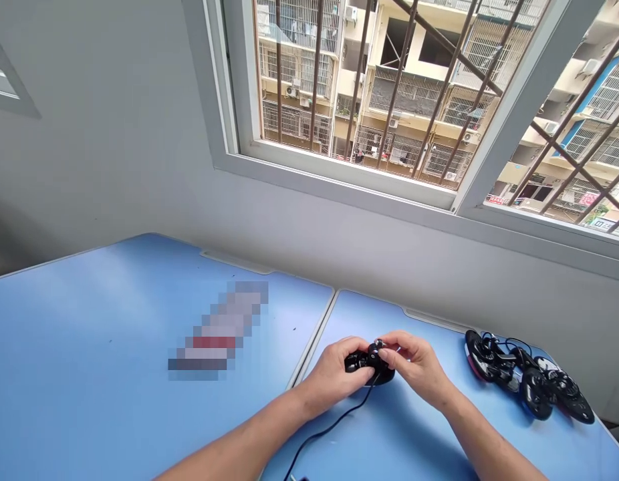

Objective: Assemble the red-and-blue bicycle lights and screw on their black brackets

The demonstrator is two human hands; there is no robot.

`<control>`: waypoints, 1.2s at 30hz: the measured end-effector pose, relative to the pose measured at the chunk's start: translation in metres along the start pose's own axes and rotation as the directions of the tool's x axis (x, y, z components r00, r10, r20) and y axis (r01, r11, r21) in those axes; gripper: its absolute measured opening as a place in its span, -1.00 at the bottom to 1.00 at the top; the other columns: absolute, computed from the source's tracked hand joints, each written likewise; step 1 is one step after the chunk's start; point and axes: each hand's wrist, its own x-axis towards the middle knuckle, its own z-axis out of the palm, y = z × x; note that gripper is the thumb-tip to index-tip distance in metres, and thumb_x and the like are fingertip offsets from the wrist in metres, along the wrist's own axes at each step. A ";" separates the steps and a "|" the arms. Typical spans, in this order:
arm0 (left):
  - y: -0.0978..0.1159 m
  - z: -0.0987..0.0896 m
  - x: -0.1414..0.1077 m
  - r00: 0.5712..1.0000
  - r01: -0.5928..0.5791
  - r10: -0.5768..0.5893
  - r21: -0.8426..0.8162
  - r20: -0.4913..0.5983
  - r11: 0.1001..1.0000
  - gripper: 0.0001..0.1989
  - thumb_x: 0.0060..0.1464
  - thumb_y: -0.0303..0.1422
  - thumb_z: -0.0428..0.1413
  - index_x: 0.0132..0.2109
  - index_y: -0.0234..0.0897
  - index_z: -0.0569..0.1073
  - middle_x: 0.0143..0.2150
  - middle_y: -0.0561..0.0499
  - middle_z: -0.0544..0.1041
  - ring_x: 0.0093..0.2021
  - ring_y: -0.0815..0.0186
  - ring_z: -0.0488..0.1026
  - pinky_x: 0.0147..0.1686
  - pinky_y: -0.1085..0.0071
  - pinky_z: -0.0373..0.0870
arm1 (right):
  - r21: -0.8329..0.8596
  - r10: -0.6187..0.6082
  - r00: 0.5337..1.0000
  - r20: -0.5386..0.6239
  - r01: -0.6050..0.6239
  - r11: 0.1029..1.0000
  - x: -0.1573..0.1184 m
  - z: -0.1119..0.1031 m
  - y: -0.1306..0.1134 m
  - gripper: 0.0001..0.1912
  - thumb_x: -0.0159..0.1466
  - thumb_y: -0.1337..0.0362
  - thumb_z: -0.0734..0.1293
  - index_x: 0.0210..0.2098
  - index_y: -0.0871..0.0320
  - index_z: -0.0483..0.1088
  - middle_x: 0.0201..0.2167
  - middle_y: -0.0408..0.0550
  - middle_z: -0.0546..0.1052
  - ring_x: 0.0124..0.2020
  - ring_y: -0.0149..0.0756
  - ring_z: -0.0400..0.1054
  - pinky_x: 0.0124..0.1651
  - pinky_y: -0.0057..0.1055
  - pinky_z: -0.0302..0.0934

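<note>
A glossy black corded device [358, 361] with a rounded body and a wide, dark base is between my two hands, over the right-hand table panel. My left hand [334, 371] grips it from the left, with the thumb along its near side. Thumb and fingers of my right hand [412, 361] pinch the small knob-like upper part, where a shiny metal bit shows. A thin black cable [329, 429] runs from the device down toward the near edge of the view. My fingers hide part of the device, and its exact kind is unclear.
Several similar black glossy devices [527, 374] with cables lie in a heap at the right. A seam [314, 337] divides the blue tabletop [113, 401]. On the left panel is a pixelated, blurred-out patch [219, 334]. Behind stand a wall and a barred window [339, 170].
</note>
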 end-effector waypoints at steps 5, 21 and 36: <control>-0.001 0.000 0.000 1.000 -0.029 0.029 -0.014 -0.006 0.999 -0.74 -0.14 -0.45 0.08 -0.25 -0.26 0.56 -0.27 0.00 0.57 -0.25 0.22 0.46 -0.25 0.42 0.35 | -0.017 -0.014 1.000 0.008 0.015 1.000 0.000 0.000 -0.001 -0.80 0.29 0.15 0.32 -0.26 0.08 0.56 -0.37 -0.08 0.59 -0.35 -0.30 0.47 -0.40 -0.46 0.34; 0.001 0.000 -0.001 1.000 -0.017 0.017 -0.038 -0.002 0.999 -0.78 -0.11 -0.42 0.09 -0.27 -0.28 0.55 -0.30 0.00 0.56 -0.28 0.23 0.45 -0.27 0.43 0.34 | -0.066 -0.035 0.999 0.011 0.036 0.997 -0.001 0.001 -0.002 -0.84 0.28 0.21 0.31 -0.26 0.06 0.55 -0.36 -0.10 0.57 -0.34 -0.31 0.46 -0.35 -0.45 0.34; -0.001 -0.001 0.000 0.999 -0.033 0.033 -0.092 0.006 0.995 -0.82 -0.03 -0.36 0.09 -0.29 -0.29 0.55 -0.27 -0.04 0.56 -0.22 0.18 0.48 -0.18 0.36 0.37 | -0.127 -0.010 0.999 0.037 0.015 0.992 -0.001 0.001 -0.003 -0.86 0.28 0.26 0.31 -0.27 0.06 0.53 -0.36 -0.12 0.56 -0.34 -0.35 0.42 -0.34 -0.49 0.25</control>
